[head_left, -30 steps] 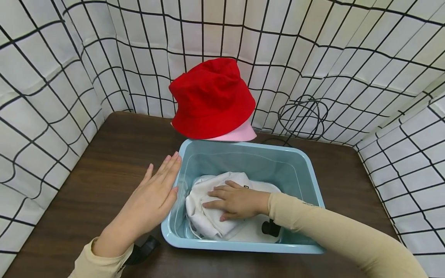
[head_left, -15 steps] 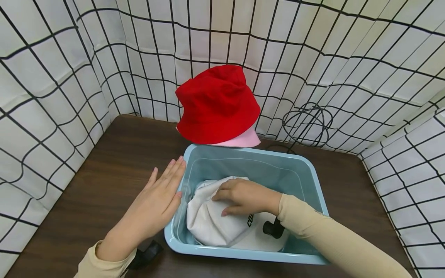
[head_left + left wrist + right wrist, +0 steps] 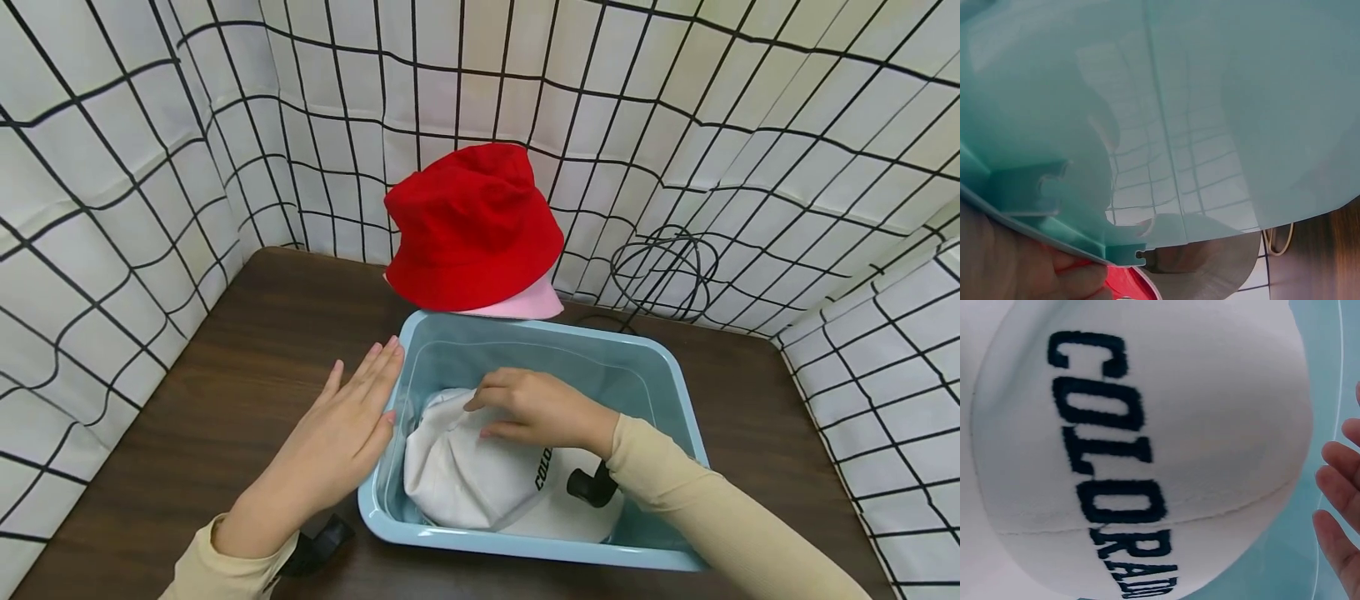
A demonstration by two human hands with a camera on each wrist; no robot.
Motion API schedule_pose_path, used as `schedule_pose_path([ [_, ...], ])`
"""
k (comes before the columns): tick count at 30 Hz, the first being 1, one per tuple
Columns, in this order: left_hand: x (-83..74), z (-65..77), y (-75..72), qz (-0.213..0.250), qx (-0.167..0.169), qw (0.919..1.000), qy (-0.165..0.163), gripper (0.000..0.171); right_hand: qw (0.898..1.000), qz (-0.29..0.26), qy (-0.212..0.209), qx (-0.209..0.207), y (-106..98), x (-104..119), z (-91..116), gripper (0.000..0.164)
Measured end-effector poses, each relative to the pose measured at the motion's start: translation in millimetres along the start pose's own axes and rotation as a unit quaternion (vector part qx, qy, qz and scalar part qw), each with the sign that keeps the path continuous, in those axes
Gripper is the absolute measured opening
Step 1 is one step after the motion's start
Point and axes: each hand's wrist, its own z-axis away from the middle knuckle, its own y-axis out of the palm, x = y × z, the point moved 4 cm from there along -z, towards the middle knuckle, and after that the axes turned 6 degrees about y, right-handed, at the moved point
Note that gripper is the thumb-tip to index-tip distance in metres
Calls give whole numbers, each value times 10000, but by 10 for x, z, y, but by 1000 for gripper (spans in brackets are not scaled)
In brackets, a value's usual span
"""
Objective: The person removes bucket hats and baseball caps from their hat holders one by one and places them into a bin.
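Note:
A white cap point(image 3: 465, 475) lies inside a light blue plastic basin point(image 3: 525, 546), its brim toward the basin's near right side. Dark lettering reading COLORADO crosses the cap point(image 3: 1210, 425) in the right wrist view. My right hand point(image 3: 536, 408) hovers over the cap with loosely bent fingers and grips nothing. In the right wrist view the fingers point(image 3: 1341, 481) show at the right edge, apart from the cap. My left hand point(image 3: 330, 442) rests against the basin's left rim with straight fingers. The left wrist view shows the basin's outer wall point(image 3: 1179, 125) above that hand point(image 3: 1016, 269).
Behind the basin, a red bucket hat point(image 3: 476, 233) sits on top of a pink one point(image 3: 525, 302). A coil of black cable point(image 3: 663, 271) lies at the back right. Black wire grid panels with white sheeting point(image 3: 337, 150) enclose the brown wooden table point(image 3: 225, 358).
My right hand has lifted from lying spread on the cap, its fingers bending, and the lettering has come into view. The left hand stays at the rim. The view shifted slightly.

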Motion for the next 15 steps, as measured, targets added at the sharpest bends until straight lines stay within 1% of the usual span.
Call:
schedule_pose_path([
  [5, 4, -1, -1, -12, 44, 10000, -1, 63, 9998, -111, 32, -139, -50, 12, 8, 28],
  [12, 4, -4, -5, -47, -8, 10000, 18, 63, 9996, -141, 71, -251, -114, 11, 27, 26],
  [15, 0, 5, -9, -12, -8, 10000, 4, 63, 9990, -286, 116, -311, -141, 7, 31, 27],
])
